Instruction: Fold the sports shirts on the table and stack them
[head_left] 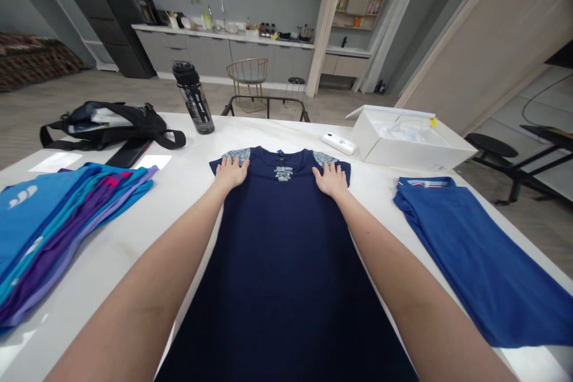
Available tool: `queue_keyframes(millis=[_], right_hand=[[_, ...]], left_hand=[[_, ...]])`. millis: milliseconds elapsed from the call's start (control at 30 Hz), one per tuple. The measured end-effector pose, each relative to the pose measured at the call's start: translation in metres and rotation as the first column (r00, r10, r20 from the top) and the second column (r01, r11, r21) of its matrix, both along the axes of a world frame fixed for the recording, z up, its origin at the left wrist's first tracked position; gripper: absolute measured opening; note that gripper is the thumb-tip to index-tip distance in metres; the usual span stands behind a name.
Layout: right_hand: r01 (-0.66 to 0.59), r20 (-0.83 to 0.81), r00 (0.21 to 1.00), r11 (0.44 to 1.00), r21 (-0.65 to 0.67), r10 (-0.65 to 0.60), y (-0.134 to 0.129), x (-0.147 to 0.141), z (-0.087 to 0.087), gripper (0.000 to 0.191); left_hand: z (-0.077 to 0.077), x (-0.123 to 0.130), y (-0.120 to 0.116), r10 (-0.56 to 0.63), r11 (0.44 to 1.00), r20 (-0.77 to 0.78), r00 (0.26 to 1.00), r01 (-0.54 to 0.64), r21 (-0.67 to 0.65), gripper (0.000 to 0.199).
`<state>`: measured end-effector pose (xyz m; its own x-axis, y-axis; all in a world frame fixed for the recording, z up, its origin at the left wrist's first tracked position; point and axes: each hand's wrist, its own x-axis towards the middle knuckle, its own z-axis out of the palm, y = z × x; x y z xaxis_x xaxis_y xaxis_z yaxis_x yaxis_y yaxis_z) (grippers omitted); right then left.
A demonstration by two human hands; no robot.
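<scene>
Navy garment [286, 250], head view: it lies flat and face up on the white table [174, 185], with the neckline directed toward the far edge and the short sleeves spread to both sides. The lower portion extends beyond the bottom of the frame. A patterned panel covers each shoulder, and a light print [283, 173] is located below the neckline.

The left hand [231, 173] rests palm down on the garment's left shoulder area; the right hand [332, 180] rests palm down on the right shoulder area. On both hands the fingers are extended and slightly apart, in contact with the fabric and clamped on nothing. Both forearms run along the sides of the garment.

Left of the garment, a stack of folded clothes [45, 209] in blue, teal and purple lies on the table. Behind the stack are a dark phone [127, 154] and an open black bag [114, 122]. A dark-capped bottle [197, 101] stands upright to the right of the bag. Beyond the right sleeve lies a white handheld device [339, 143], just beside an open white box [398, 152]. Folded blue trousers [478, 256] lie near the right edge of the table. Grey cabinets [192, 52] and a gold-framed chair [248, 73] are positioned in the background.
</scene>
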<state>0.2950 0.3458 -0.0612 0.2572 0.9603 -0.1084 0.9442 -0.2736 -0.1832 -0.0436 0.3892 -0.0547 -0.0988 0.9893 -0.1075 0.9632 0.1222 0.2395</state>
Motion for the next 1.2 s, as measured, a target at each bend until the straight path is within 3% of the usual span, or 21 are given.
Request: queue_keyframes(millis=[67, 133, 200, 267, 367, 467, 700, 833, 1000, 1200], right_hand=[[-0.012, 0.032, 0.999, 0.999, 0.035, 0.011, 0.001, 0.000, -0.003, 0.088], [-0.030, 0.059, 0.998, 0.996, 0.088, 0.025, -0.001, -0.002, -0.003, 0.084], [-0.070, 0.095, 0.994, 0.981, 0.178, 0.054, -0.006, -0.006, -0.001, 0.078], [-0.156, 0.144, 0.982, 0.946, 0.285, 0.119, -0.013, -0.013, 0.003, 0.071], [-0.281, 0.166, 0.958, 0.891, 0.356, 0.235, -0.031, -0.022, 0.010, 0.062], [-0.307, 0.082, 0.952, 0.906, 0.291, 0.296, -0.061, -0.025, 0.009, 0.060], [-0.415, -0.012, 0.906, 0.894, 0.167, 0.423, -0.154, -0.002, -0.002, 0.063], [-0.444, -0.077, 0.888, 0.889, 0.113, 0.453, -0.189, 0.013, 0.000, 0.066], [-0.436, -0.060, 0.894, 0.892, 0.120, 0.445, -0.212, 0.013, 0.002, 0.065], [-0.436, -0.013, 0.897, 0.889, 0.136, 0.442, -0.219, 0.010, 0.000, 0.064]], left_hand=[[-0.001, 0.000, 0.000, -0.019, 1.000, -0.024, 1.000, 0.019, 0.023, 0.079], [-0.001, 0.008, -0.009, -0.059, 0.988, -0.079, 0.995, 0.070, 0.137, 0.076], [-0.001, 0.023, -0.027, -0.139, 0.938, -0.152, 0.979, 0.179, 0.296, 0.070], [-0.002, 0.041, -0.049, -0.236, 0.881, -0.196, 0.952, 0.295, 0.371, 0.066], [-0.004, 0.062, -0.082, -0.333, 0.883, -0.167, 0.928, 0.369, 0.291, 0.064], [-0.006, 0.066, -0.113, -0.371, 0.905, -0.095, 0.924, 0.383, 0.185, 0.066], [-0.007, 0.037, -0.194, -0.408, 0.894, -0.096, 0.908, 0.418, 0.159, 0.065], [-0.005, 0.021, -0.231, -0.410, 0.904, -0.097, 0.907, 0.419, 0.090, 0.067], [-0.003, 0.020, -0.258, -0.361, 0.920, -0.133, 0.923, 0.376, 0.115, 0.067], [0.008, 0.025, -0.268, -0.362, 0.909, -0.131, 0.923, 0.381, 0.170, 0.062]])
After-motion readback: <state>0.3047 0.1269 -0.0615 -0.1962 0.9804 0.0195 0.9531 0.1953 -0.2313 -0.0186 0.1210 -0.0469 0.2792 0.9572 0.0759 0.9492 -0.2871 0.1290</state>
